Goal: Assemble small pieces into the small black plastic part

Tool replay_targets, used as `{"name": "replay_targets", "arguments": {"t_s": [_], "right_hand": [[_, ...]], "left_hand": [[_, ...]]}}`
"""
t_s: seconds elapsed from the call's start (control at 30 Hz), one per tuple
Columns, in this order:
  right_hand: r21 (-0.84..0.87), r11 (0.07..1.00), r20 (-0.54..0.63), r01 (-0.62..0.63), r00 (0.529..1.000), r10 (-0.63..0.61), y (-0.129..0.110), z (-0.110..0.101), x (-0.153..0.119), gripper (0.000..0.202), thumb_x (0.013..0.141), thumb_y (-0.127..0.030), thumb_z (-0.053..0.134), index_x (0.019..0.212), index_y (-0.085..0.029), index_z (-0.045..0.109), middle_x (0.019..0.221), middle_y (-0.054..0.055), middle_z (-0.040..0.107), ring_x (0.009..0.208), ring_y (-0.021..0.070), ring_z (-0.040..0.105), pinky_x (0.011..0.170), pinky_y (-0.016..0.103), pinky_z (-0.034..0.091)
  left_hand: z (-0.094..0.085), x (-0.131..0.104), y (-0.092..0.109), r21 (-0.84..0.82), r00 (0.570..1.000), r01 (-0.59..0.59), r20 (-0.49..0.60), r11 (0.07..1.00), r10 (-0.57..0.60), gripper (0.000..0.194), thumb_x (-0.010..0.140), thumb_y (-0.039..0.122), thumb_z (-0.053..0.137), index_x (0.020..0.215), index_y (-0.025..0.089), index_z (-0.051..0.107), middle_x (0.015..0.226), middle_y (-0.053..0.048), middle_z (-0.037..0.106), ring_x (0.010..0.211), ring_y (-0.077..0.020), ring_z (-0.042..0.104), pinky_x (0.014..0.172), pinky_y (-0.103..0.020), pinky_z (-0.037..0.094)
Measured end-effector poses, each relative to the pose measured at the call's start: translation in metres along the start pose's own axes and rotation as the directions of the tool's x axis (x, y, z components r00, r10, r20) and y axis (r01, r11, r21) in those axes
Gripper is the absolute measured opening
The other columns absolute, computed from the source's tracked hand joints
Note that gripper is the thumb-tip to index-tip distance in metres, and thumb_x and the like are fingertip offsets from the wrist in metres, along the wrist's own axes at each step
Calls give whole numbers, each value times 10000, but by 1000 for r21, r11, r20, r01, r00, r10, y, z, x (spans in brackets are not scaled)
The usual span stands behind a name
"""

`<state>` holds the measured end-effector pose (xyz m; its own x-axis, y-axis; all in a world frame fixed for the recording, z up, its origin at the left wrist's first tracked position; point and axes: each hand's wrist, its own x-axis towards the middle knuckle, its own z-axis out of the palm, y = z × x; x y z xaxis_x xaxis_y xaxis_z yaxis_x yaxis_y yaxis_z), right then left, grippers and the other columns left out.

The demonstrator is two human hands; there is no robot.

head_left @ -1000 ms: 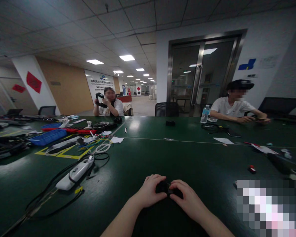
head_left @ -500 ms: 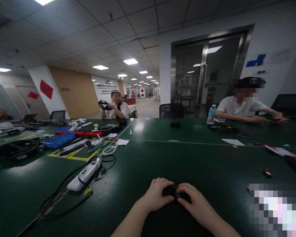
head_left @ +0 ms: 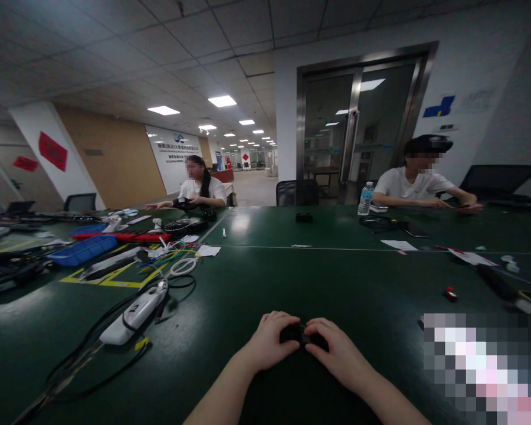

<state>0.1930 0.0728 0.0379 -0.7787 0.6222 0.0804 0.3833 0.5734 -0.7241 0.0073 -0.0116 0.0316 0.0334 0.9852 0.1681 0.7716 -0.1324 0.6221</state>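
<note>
A small black object [head_left: 304, 339] lies low over the dark green table [head_left: 256, 283], close to its near side. My left hand [head_left: 275, 341] is closed around its left end, with the thumb in front and the fingers behind. The right end is gripped the same way by my right hand [head_left: 331, 349]. Between the two sets of fingertips only a narrow dark middle part shows. My hands and the dim light hide the rest, so its kind cannot be made out.
Left of my arms lies a white device [head_left: 135, 313] with black cables. Farther left are blue trays [head_left: 84, 250], a red bar and tangled wires. A water bottle [head_left: 365, 199] stands at the back right. A small red object [head_left: 450, 294] lies right. Two people sit across the table.
The view has turned slightly right, shifting everything left. My hands keep their hold on the black object. The person at the back left has lowered a dark device from face height to the table.
</note>
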Motion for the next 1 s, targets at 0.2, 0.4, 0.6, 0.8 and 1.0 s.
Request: {"name": "replay_targets", "arguments": {"t_s": [0.2,0.4,0.6,0.8,1.0], "right_hand": [[-12,1000,-7,10,1000,-10,3,2,0,159,788,-275,574,938,-251,622,1115,25,580,1063,211,523,916,346,403],[5,1000,4,-10,1000,10,1,0,0,160,788,-274,578,940,-264,627,1123,17,577,1065,207,521,913,351,409],[4,1000,9,-17,1000,17,1,0,-1,158,793,-282,577,944,-269,625,1126,12,573,1071,198,516,924,357,405],[45,999,6,-21,1000,21,2,0,0,157,797,-284,576,946,-264,621,1134,12,569,1077,193,515,941,352,400],[109,993,-10,-37,999,38,-1,-4,1,148,791,-279,567,925,-240,612,1135,24,567,1065,199,528,925,341,414]], "left_hand": [[0,1,0,3,1000,-2,5,1000,2,426,756,279,654,1167,262,546,1148,-14,583,1080,-217,488,965,-364,310],[-1,0,2,5,1000,2,10,1000,-2,430,759,293,655,1174,267,545,1150,-18,582,1083,-226,487,967,-378,314],[-1,0,2,18,1000,3,11,1000,-3,429,764,296,648,1179,264,543,1158,-22,578,1089,-227,484,973,-383,316],[-2,0,3,15,1000,4,13,1000,-4,425,762,294,649,1174,265,549,1149,-23,582,1086,-229,485,974,-387,316],[-2,0,3,15,1000,-1,10,1000,1,444,750,293,659,1179,259,548,1146,-29,582,1079,-229,489,966,-380,326]]}}
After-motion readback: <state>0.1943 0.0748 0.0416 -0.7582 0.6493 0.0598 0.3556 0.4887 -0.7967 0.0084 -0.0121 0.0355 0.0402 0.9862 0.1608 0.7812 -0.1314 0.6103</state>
